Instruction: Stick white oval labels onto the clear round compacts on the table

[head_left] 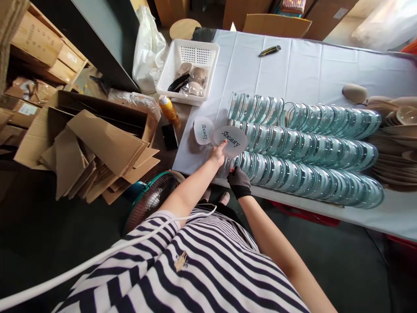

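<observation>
The left hand [219,153] grips a pale printed disc [235,145], thumb laid over the face and the other fingers out of sight below, which seems a way of pinching it flat so the lettering shows. This disc sits at the table's [299,78] near left corner, overlapping in view the end of the clear discs [293,141]. A second printed disc [202,131] lies at ten o'clock from that hand, close enough, I judge, for easy reach. The right hand [239,180], in a dark glove, has its fingers curled by the end of the nearest row, at four o'clock from the left; whether it grasps anything I cannot tell.

The clear discs stand on edge in three rows running toward three o'clock, probably leaning together to save room. Past them are stacked tan pads [397,174]. A white basket [185,101] at eleven o'clock keeps loose pieces together, while a knife [269,51] lies at one o'clock, well apart from the rows.
</observation>
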Available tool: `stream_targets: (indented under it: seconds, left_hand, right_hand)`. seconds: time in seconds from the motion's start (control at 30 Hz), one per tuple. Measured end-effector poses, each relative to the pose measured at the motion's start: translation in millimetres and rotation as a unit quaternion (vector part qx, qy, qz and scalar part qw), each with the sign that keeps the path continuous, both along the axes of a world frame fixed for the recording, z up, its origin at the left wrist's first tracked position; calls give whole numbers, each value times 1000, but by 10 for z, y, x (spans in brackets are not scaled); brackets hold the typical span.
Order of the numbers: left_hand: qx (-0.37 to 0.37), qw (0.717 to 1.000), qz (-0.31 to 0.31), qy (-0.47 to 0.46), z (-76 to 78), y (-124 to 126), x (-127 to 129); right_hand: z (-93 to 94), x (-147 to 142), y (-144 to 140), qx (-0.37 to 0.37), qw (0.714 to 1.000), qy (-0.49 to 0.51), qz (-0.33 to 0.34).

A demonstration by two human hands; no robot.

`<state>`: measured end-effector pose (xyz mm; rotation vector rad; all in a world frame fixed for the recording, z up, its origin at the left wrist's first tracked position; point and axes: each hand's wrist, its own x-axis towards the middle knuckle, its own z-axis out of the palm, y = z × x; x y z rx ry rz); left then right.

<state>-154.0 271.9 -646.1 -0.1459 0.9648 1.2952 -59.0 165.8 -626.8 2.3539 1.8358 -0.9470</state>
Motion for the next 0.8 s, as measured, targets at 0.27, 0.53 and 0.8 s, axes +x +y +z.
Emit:
stream_targets:
  seconds: [0.27,0.53,0.8]
  left_hand:
    - [-25,1000,11,-1,-28,-91,-41]
    - [-16,999,-15,41,-152,-267,42]
    - [10,889,-100,448,-268,573,-829]
  right_hand:
    - [-99,-44,26,-14,985,171,-29]
    - [-83,-34,104,-114,907,392,-107]
    - [175,-20,190,-84,990,4,112]
